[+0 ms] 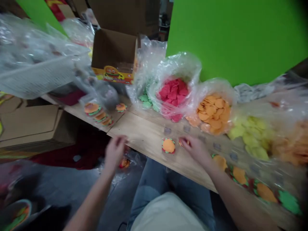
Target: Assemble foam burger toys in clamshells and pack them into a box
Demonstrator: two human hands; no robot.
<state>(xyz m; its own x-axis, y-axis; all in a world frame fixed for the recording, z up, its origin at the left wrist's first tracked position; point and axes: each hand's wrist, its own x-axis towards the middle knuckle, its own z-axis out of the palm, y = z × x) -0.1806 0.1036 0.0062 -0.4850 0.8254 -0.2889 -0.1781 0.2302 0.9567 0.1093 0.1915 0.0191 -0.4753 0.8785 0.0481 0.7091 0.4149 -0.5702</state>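
Pinching a small layered burger cutout (184,142) in the narrowly closed right hand (196,149), left hand (115,150) blurred, grip unclear

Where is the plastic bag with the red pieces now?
In the head view, the plastic bag of red pieces stands at the back of the wooden board, right of centre, between the bag of green pieces and the bag of orange pieces.

Burger piece (182,142) half hidden by right fingers (192,144), left hand (115,150) — blurred
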